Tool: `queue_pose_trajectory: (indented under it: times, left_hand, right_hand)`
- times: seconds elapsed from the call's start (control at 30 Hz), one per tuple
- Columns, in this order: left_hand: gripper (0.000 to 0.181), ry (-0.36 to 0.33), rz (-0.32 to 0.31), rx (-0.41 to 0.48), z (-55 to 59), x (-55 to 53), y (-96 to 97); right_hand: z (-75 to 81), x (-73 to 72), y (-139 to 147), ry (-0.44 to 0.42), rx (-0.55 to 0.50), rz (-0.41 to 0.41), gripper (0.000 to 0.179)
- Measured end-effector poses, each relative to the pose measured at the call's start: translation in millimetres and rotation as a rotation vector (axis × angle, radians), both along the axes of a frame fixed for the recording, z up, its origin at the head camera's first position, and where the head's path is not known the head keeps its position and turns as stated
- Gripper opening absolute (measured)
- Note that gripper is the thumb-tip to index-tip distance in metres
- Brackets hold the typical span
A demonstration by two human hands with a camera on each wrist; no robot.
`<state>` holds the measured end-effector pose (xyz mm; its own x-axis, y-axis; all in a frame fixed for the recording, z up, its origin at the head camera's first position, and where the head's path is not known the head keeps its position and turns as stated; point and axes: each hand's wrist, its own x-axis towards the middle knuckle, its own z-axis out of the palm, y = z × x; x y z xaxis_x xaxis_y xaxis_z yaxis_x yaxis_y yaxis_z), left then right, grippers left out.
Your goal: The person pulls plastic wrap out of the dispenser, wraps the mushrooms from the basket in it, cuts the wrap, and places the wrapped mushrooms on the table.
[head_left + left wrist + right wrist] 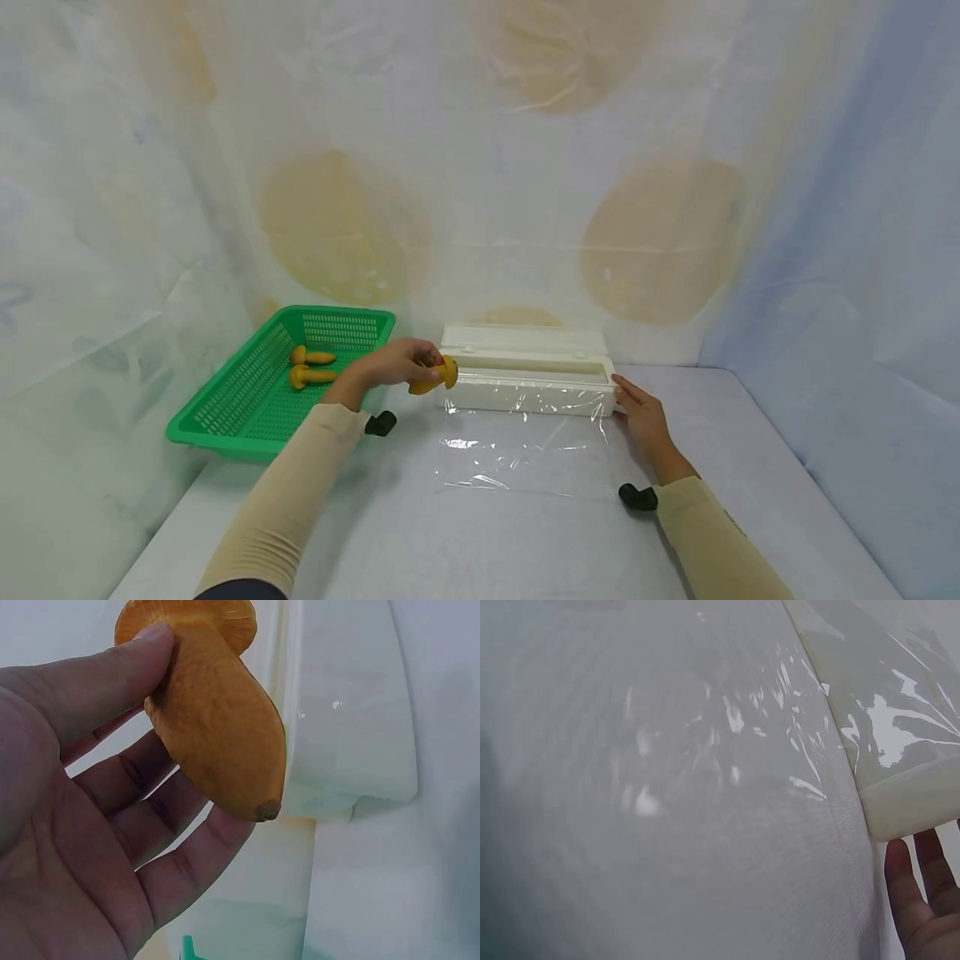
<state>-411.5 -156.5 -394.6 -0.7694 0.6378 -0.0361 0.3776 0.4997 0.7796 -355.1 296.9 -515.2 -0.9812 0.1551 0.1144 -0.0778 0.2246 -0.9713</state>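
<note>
Your left hand [399,363] pinches an orange-brown, thick-stemmed mushroom [221,724], likely light and bruisable; favour its stem. Your right hand [643,415], fingers extended, touches an oblong white plastic box [525,340].

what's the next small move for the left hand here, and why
Probably lower the mushroom onto the clear film: the left hand holds it near the white box's left end, film lies drawn out in front, and the right hand touches the box's right end, perhaps steadying it.

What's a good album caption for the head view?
Left hand holds a yellow mushroom; right hand touches a white cling-film dispenser.
</note>
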Motion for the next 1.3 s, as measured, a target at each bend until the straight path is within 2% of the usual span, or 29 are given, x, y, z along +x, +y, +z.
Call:
queue_pose_trajectory:
  times: [0.17, 0.47, 0.73, 0.87, 1.07, 1.3]
  left_hand:
    - [0.019, 0.014, -0.006, 0.014, -1.3, 3.8, 11.7]
    - [0.02, -0.029, -0.053, 0.022, -9.5, 9.9, 32.3]
    - [0.017, 0.009, -0.077, 0.022, -15.9, 13.4, 45.5]
    - [0.018, 0.001, -0.1, 0.046, -18.1, 17.9, 51.9]
    - [0.014, -0.006, -0.099, 0.064, -22.2, 24.7, 59.6]
    - [0.012, 0.012, -0.147, 0.06, -31.7, 29.4, 74.9]
  right_hand:
    - [0.3, -1.1, 1.4, -0.008, 0.019, -0.005, 0.05]
    - [0.3, 0.4, 4.1, -0.024, -0.016, -0.015, 0.047]
    - [1.2, 3.4, 1.8, -0.013, -0.016, -0.022, 0.046]
    - [2.1, 5.1, 1.6, 0.001, -0.02, -0.015, 0.046]
    - [2.2, 3.6, -2.6, 0.009, -0.005, -0.009, 0.047]
    - [3.0, 4.1, -5.0, 0.004, 0.012, -0.019, 0.045]
